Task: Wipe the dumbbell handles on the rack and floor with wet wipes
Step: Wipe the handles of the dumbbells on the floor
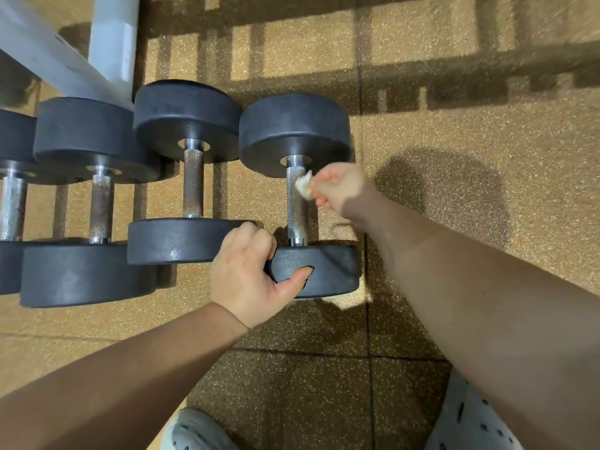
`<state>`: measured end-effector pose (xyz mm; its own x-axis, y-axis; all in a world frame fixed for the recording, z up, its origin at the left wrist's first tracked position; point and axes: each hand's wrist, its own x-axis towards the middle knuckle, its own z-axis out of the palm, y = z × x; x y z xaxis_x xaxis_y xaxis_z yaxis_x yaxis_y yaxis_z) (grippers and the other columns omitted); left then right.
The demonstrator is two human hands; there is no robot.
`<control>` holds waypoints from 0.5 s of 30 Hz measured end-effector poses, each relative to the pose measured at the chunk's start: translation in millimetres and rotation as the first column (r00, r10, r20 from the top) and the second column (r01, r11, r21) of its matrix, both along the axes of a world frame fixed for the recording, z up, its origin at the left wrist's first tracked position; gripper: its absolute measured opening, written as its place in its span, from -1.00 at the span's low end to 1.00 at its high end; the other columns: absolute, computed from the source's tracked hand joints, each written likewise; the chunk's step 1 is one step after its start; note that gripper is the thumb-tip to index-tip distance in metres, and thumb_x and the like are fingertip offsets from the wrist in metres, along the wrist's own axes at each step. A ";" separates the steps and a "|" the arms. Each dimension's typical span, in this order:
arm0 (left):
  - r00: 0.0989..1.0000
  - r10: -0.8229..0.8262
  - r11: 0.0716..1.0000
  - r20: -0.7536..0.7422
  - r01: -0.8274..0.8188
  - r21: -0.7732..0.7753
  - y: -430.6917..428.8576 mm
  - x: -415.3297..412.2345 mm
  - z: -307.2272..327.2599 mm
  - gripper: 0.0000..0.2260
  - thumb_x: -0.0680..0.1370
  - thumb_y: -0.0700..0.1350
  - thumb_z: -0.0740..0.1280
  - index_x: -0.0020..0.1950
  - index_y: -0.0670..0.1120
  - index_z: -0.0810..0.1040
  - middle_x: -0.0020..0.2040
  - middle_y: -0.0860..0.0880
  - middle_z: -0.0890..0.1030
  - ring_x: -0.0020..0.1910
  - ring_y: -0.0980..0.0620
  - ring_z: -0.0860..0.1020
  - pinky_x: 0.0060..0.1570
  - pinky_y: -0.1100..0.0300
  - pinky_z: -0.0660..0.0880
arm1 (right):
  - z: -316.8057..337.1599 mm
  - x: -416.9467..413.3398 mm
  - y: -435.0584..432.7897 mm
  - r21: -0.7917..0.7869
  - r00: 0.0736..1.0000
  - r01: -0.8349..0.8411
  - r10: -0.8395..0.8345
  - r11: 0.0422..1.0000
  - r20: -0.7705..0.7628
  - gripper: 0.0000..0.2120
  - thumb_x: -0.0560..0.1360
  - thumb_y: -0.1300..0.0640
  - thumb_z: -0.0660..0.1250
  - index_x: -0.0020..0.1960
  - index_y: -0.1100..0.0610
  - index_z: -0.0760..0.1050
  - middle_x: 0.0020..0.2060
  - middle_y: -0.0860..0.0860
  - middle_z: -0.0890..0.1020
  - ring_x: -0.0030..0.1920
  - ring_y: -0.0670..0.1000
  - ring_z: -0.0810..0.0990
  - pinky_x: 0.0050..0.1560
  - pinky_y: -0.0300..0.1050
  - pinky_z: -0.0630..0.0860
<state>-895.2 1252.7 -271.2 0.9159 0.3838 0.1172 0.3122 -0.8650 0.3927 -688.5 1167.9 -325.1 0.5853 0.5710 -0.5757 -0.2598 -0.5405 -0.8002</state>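
Grey trouser legs (470,423) with small dark marks fill the bottom corners, and two bare forearms reach forward from them over the speckled tan rubber floor (470,118).

Four black round-headed dumbbells lie side by side on that floor, their handles pointing away from the viewer. The rightmost dumbbell (297,228) is the one being handled. The left hand (246,274) grasps its near head (334,274): the fingers curl over the top edge at the left side and the thumb presses flat on the face turned toward the viewer. The right hand (341,190) pinches a small crumpled wet wipe (303,186) between thumb and fingertips and holds it against the right side of the knurled steel handle (293,206), close to the far head (295,131).

Just left of it, the second dumbbell (192,183) lies with its near head touching or almost touching the left hand's knuckles; which, cannot be told. The third dumbbell (101,206) comes next, and a fourth dumbbell (11,203) is cut off by the left edge.

Pale grey rack posts (110,43) stand at the top left behind the dumbbells, and the shadow of barred framing falls in dark stripes across the floor beyond.
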 end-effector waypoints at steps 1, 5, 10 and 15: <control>1.000 -0.001 1.000 0.003 0.001 0.000 0.2 0.3 0.0 -0.51 0.40 0.27 0.38 -0.23 -0.15 0.37 -0.21 -0.04 0.34 -0.22 -0.13 0.41 -0.22 0.08 0.29 | -1.5 -0.3 4.6 0.027 0.993 0.117 -0.117 0.993 0.015 -0.87 0.52 0.13 0.42 -0.20 0.04 0.59 -0.40 0.01 0.63 -0.37 -0.05 0.54 -0.25 -0.11 0.50; 1.000 -0.006 1.000 0.007 0.006 -0.003 0.4 -0.2 -0.7 -0.51 0.40 0.26 0.39 -0.23 -0.15 0.36 -0.21 -0.05 0.34 -0.22 -0.11 0.40 -0.22 0.10 0.27 | -4.7 -13.3 -1.1 -0.012 0.990 -0.140 0.140 0.990 -0.018 -0.81 0.53 0.13 0.44 -0.25 0.00 0.57 -0.32 0.01 0.62 -0.30 -0.03 0.53 -0.16 -0.09 0.50; 1.000 -0.004 1.000 0.007 0.004 0.000 0.5 0.2 -0.4 -0.52 0.40 0.26 0.39 -0.23 -0.15 0.37 -0.22 -0.07 0.37 -0.23 -0.11 0.40 -0.24 0.10 0.25 | 6.4 -9.1 -25.6 -0.141 0.738 -0.659 0.672 0.738 0.066 -0.89 0.53 0.19 0.43 -0.12 0.00 0.63 -0.07 -0.03 0.65 -0.12 -0.04 0.57 -0.07 -0.23 0.51; 1.000 0.011 1.000 0.014 -0.011 0.003 -0.9 0.2 -0.8 -0.51 0.40 0.26 0.39 -0.23 -0.16 0.37 -0.23 -0.08 0.37 -0.22 -0.11 0.40 -0.23 0.10 0.25 | -4.9 -10.9 -5.4 0.021 0.999 0.001 -0.002 1.000 0.043 -0.86 0.46 0.11 0.52 -0.25 0.02 0.62 -0.36 -0.05 0.62 -0.35 -0.11 0.53 -0.29 -0.22 0.50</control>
<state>-895.0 1251.8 -272.0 0.9098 0.3937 0.1311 0.3166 -0.8628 0.3940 -699.4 1162.5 -330.0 0.6098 0.5815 -0.5384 -0.2261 -0.5235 -0.8215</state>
